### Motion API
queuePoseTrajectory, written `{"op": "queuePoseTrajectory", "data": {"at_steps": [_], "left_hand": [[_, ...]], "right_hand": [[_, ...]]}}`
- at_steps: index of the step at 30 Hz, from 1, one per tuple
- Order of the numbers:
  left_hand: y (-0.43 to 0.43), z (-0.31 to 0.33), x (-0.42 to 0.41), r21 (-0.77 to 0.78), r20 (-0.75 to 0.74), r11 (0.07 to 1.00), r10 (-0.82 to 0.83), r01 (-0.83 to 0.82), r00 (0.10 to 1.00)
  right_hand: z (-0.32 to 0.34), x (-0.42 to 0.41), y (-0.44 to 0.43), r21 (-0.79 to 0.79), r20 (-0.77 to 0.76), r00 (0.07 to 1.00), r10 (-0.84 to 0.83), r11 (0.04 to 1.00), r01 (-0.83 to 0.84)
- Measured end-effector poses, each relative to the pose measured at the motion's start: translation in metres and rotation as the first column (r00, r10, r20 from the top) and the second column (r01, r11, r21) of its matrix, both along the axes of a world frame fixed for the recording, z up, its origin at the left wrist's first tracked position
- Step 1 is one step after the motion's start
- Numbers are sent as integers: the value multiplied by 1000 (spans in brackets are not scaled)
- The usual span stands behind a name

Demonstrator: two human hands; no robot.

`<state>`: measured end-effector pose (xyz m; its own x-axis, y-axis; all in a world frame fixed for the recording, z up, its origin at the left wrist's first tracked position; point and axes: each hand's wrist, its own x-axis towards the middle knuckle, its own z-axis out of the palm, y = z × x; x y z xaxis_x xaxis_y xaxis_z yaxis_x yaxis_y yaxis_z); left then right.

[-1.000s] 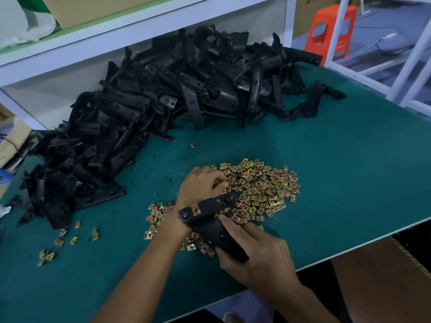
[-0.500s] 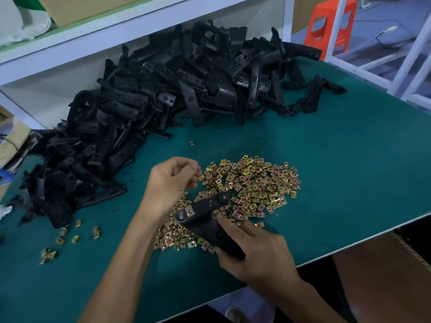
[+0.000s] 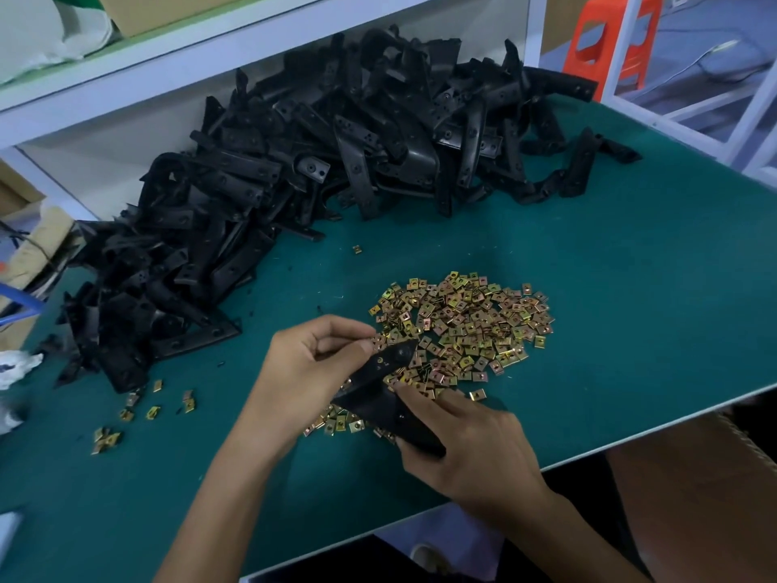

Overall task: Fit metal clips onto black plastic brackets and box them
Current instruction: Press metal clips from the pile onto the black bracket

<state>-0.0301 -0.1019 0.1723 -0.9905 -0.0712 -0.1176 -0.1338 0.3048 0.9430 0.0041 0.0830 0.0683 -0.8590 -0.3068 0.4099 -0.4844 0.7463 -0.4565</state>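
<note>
The right hand [image 3: 475, 452] grips a black plastic bracket [image 3: 380, 399] above a pile of small gold metal clips [image 3: 471, 326] on the green desk [image 3: 630, 288]. The left hand [image 3: 307, 363] pinches the bracket's upper end.

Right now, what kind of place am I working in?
Most likely a small factory assembly bench: a big heap of black plastic brackets, a loose pile of metal clips on a green mat, white shelving behind.

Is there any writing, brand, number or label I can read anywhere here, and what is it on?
None can be read: the cardboard box on the shelf, the black plastic brackets, the metal clips and the orange stool show no legible words, numbers or signs.
</note>
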Motion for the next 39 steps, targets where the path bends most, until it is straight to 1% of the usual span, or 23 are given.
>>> {"op": "queuePoseTrajectory", "data": {"at_steps": [6,12,18,20,22,26,28,29,32,34,36,39], "left_hand": [[6,-6,2,31,15,999,32,-32,999],[3,-8,2,96,0,995,23,-23,1000],[9,-17,3,257,8,958,128,-126,992],[10,-19,5,276,-4,953,136,-129,991],[10,-20,7,240,-35,965,119,-107,992],[5,-16,6,42,-163,999,-6,13,987],[6,-16,3,2,-187,1000,-7,7,982],[8,-19,2,31,-188,999,33,-28,982],[13,-28,3,202,-141,967,185,-155,973],[14,-33,4,250,-125,948,235,-199,964],[11,-33,5,230,-129,957,207,-174,970],[8,-32,7,158,-142,984,107,-85,984]], "right_hand": [[1,1,0,39,-6,1000,18,999,-18],[7,-1,1,-28,49,999,8,1000,-7],[8,-2,3,-49,101,994,45,998,-40],[7,-2,3,-48,102,993,53,998,-49],[6,-3,3,-40,99,993,61,998,-57],[6,-3,3,-39,117,991,72,997,-68],[6,-3,4,-49,141,988,69,997,-63],[6,-3,4,-58,155,985,70,996,-62],[7,-3,4,-60,180,981,75,996,-65],[9,-3,4,-48,185,980,78,996,-70],[10,-3,4,-37,190,978,84,996,-79],[9,-4,4,6,166,983,78,997,-80]]}}
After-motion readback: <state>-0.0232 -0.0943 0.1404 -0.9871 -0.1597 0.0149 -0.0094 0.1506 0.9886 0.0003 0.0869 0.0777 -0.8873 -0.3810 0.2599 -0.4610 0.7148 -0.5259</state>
